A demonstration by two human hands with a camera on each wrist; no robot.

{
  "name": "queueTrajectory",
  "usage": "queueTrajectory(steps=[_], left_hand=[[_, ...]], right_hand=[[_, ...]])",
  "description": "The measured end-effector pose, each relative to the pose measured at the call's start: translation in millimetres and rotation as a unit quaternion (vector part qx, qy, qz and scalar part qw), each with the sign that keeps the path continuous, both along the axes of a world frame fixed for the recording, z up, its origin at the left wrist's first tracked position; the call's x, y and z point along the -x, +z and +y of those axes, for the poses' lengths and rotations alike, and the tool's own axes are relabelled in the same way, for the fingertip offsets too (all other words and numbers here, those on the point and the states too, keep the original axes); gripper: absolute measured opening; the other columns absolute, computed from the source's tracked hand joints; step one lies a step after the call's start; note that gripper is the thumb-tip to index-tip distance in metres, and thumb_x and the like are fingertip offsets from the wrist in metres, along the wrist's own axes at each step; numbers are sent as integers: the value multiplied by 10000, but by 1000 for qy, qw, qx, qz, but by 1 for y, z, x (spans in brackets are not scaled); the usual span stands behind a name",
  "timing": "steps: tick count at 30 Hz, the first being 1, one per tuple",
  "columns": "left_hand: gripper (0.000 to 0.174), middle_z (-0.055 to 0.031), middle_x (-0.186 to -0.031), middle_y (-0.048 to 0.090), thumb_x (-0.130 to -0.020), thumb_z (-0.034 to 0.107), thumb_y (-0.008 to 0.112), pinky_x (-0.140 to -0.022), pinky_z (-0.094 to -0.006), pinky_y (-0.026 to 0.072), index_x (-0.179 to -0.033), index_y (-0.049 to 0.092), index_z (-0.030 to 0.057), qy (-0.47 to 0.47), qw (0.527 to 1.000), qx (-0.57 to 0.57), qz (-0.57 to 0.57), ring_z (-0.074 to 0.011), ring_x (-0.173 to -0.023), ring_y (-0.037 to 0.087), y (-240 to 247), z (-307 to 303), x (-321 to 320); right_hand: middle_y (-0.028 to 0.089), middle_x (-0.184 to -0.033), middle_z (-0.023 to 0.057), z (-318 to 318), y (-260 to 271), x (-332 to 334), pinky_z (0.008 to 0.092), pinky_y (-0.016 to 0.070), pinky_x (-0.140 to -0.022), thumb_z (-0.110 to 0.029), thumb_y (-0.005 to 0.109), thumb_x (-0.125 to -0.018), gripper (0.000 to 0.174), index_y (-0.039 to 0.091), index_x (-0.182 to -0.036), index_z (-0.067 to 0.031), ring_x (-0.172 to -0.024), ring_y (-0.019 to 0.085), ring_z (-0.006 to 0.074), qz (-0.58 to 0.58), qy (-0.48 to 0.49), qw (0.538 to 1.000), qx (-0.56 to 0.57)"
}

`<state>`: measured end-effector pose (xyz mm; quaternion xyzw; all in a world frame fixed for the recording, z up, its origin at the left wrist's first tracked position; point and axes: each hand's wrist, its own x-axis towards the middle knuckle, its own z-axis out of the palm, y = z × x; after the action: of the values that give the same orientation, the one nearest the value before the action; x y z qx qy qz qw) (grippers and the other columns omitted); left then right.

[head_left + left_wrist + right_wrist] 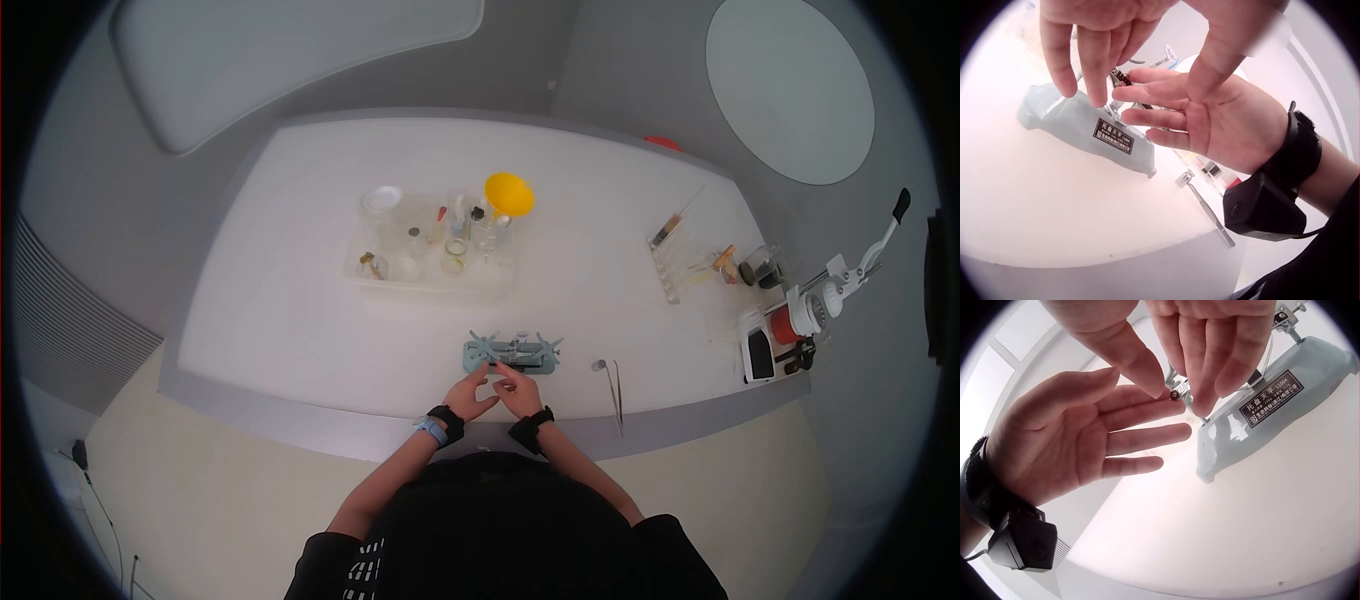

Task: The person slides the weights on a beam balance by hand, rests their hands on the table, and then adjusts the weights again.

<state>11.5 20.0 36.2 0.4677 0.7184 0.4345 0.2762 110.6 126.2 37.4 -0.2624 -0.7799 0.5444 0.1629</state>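
A pale blue-green tray balance (pixel 508 358) with X-shaped supports on top stands at the table's front, its dark label plate (pixel 1113 136) facing me. My left hand (pixel 466 398) and right hand (pixel 519 395) come together at its front middle, index fingers pointing at it. In the right wrist view, the left fingers (pixel 1147 435) are straight and spread. A small round metal part (pixel 1175 395) of the balance shows right at the left index fingertip and right thumb tip. The right fingers (pixel 1159 119) are likewise extended in the left wrist view. Neither palm holds anything.
Right of the balance lie a small metal weight (pixel 599 365) and tweezers (pixel 617 395). A clear bin (pixel 430 292) of bottles and jars stands behind, with a yellow funnel (pixel 510 194). A rack (pixel 664 275), syringe (pixel 664 230) and white-handled press (pixel 800 312) stand at right.
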Motion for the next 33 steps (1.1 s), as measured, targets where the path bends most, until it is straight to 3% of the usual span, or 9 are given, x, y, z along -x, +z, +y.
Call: queueTrajectory(steps=[19,33], left_hand=[[712,-203,-986,480,-615,302,602,-742,-331,407,-1149,273,-34,-4,999,10,34,-277,-894,499,4,0,1],[684,-203,-1030,451,-636,283,587,-747,-327,402,-1152,269,-33,-3,1000,11,22,-280,-905,490,6,-1,0]], right_hand=[[546,-951,73,3,-3,1,240,441,-611,-75,527,-700,410,424,-1096,-69,-717,557,139,-3,25,1000,-10],[552,-927,89,-3,0,1,249,449,-600,-107,544,-679,416,436,-1080,-74,-684,569,158,0,-6,1000,-6]])
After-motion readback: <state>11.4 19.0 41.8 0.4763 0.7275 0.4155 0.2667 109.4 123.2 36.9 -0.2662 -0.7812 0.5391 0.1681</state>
